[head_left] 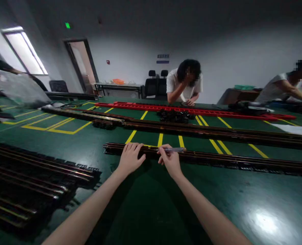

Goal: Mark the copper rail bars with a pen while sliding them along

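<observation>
A long, dark rail-like strip with thin coppery lines lies across the green table in front of me. My left hand rests on top near its left end, fingers laid over it and thumb apart. To the right, my right hand pinches a slim pen-like tool with a greyish body. One end of the tool is between thumb and forefinger, close above the strip. The tool's tip is too small to make out, and my left hand covers part of the strip.
Stacked dark strips lie at the left. Beyond my hands are another long strip, a black cluster of parts and a red ladder-like frame. Yellow lines mark the green table. A person leans opposite; others work at both sides.
</observation>
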`<action>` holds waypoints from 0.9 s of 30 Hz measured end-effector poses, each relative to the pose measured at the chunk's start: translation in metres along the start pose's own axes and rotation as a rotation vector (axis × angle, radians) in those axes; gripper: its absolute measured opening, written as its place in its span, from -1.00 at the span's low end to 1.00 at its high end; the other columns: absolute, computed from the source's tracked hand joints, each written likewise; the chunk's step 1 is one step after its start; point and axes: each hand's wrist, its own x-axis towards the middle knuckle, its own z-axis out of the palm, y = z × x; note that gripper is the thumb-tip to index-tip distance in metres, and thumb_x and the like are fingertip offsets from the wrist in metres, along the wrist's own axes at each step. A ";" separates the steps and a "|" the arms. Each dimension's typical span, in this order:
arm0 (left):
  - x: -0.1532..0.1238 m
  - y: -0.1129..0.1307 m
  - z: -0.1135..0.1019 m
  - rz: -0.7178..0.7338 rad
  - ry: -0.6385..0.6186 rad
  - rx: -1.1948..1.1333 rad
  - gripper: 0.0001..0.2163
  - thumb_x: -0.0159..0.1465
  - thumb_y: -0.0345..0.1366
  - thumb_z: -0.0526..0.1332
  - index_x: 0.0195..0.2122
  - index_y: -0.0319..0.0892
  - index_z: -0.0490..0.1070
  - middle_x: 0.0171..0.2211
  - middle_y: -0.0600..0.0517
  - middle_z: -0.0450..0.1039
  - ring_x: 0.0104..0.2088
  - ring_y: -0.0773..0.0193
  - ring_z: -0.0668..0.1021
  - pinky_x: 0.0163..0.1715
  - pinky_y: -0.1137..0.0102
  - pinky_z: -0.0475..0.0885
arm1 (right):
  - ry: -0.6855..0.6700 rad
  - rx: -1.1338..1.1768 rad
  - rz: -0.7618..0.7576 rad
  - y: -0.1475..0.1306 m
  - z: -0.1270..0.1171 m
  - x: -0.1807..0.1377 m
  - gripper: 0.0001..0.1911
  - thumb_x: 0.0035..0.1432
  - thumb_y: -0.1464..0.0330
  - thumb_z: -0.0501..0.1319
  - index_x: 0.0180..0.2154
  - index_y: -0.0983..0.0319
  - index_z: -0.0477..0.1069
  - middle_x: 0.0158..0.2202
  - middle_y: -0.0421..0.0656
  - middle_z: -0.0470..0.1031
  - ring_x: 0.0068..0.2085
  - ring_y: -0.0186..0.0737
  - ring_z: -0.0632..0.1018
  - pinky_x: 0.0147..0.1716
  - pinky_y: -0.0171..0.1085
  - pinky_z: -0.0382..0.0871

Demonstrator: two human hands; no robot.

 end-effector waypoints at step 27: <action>0.000 0.000 0.005 0.006 0.110 0.093 -0.69 0.23 -0.14 0.14 -0.10 -0.22 0.39 -0.16 -0.11 0.47 -0.08 0.02 0.44 0.05 0.13 0.24 | -0.011 -0.009 0.046 -0.011 0.003 -0.004 -0.66 0.12 0.07 0.15 -0.38 0.24 0.32 -0.47 -0.21 0.45 -0.69 -0.43 0.43 -0.75 -0.46 0.22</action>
